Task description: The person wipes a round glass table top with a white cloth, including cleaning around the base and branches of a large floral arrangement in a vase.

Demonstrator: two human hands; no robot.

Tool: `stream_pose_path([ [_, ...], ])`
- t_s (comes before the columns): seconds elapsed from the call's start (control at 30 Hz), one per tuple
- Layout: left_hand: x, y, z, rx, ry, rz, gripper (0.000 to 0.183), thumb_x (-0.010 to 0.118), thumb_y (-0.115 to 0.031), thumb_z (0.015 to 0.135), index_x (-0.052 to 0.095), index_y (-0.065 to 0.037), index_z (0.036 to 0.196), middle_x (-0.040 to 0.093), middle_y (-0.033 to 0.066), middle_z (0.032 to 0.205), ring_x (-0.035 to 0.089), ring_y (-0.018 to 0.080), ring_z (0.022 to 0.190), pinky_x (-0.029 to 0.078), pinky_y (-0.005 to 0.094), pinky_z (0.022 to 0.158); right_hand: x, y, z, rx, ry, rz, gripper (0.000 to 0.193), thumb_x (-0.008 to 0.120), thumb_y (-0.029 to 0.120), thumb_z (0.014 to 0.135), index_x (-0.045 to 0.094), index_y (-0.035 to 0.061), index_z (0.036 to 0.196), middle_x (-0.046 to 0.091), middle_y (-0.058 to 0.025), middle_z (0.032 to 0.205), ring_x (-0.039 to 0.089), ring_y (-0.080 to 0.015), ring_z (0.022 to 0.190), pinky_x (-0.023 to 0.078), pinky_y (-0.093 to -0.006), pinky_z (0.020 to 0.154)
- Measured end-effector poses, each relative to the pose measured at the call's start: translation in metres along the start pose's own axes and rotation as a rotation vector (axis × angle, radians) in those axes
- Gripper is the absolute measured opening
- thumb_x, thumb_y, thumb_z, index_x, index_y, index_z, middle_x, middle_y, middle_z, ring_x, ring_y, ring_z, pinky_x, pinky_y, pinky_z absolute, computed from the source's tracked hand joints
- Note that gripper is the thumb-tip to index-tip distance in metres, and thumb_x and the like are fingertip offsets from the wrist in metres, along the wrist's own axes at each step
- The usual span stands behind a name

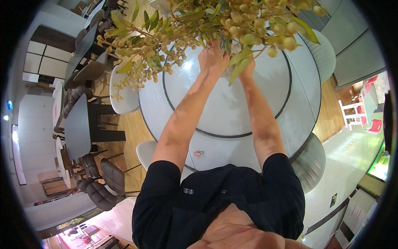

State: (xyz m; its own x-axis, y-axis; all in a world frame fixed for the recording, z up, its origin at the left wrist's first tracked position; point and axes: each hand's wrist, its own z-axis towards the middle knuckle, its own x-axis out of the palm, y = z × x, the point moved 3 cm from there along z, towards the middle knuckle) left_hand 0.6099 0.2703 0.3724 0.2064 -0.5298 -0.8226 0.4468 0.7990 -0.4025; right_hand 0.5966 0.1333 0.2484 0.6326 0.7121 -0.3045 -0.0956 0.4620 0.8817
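At the far side of the round pale desk (300, 99), a leafy spray of yellow-green berries (234, 32) is rising above the central disc (219, 118), its branches spreading widely to left and right. On the left, the lower sprigs are drooping toward a white chair (121, 97); they could be catching on its back, and berries could be dropping, if the spray were shifted that way. In the middle, the left hand (213, 60) is bending inward at the foot of the spray, and just to its right the right hand (247, 68) is facing it. Leaves are covering many of the fingers, so whether either hand is grasping the stems firmly or merely steadying them, one cannot tell. The bulk is apparently sitting high and wide above a narrow foot; uneven pressure from the two sides could be tipping it, and the disc, if free to turn, could be adding to this. Of markings, again from the left, a small blue lit sign (9, 104) is glowing, too small for reading; a pale wavy emblem (188, 191) is adorning the dark shirt (240, 178); a reddish print (198, 154) is decorating the near desk; on the near right, a dark plate (333, 200) is showing indistinct marks.
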Motion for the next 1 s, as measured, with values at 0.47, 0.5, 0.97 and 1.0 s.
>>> stream_pose_path([
  [0.47,-0.023,-0.043,0.005,0.079,-0.079,0.263,0.066,0.071,-0.038,0.084,0.046,0.000,0.132,0.065,0.0209,0.112,0.068,0.0367,0.080,0.053,0.0447,0.067,0.007,-0.055,-0.023,0.340,0.275,-0.285,0.058,0.077,0.028,0.078,0.054,0.0029,0.124,0.065,-0.0194,0.115,0.062,-0.0403,0.107,0.049,-0.0471,0.093],
  [0.5,-0.022,-0.041,0.007,0.132,-0.145,0.285,0.064,0.070,-0.039,0.085,0.046,0.000,0.131,0.065,0.0214,0.112,0.068,0.0368,0.080,0.054,0.0445,0.067,0.012,-0.065,-0.027,0.389,0.230,-0.264,0.056,0.078,0.029,0.078,0.056,0.0020,0.122,0.066,-0.0197,0.114,0.064,-0.0395,0.105,0.050,-0.0472,0.091],
  [0.97,0.011,0.003,0.006,0.211,-0.275,0.541,0.061,0.061,-0.048,0.092,0.053,-0.001,0.129,0.068,0.0189,0.100,0.069,0.0312,0.076,0.054,0.0412,0.069,0.052,-0.084,-0.031,0.545,0.378,-0.366,0.056,0.068,0.050,0.084,0.067,0.0008,0.109,0.070,-0.0223,0.109,0.066,-0.0392,0.104,0.051,-0.0465,0.089],
  [1.0,0.012,0.002,0.006,0.212,-0.274,0.540,0.061,0.060,-0.049,0.092,0.053,-0.001,0.129,0.069,0.0179,0.099,0.069,0.0306,0.076,0.054,0.0407,0.070,0.052,-0.079,-0.030,0.545,0.364,-0.409,0.055,0.067,0.050,0.084,0.068,0.0010,0.109,0.070,-0.0229,0.108,0.067,-0.0392,0.104,0.051,-0.0459,0.089],
])
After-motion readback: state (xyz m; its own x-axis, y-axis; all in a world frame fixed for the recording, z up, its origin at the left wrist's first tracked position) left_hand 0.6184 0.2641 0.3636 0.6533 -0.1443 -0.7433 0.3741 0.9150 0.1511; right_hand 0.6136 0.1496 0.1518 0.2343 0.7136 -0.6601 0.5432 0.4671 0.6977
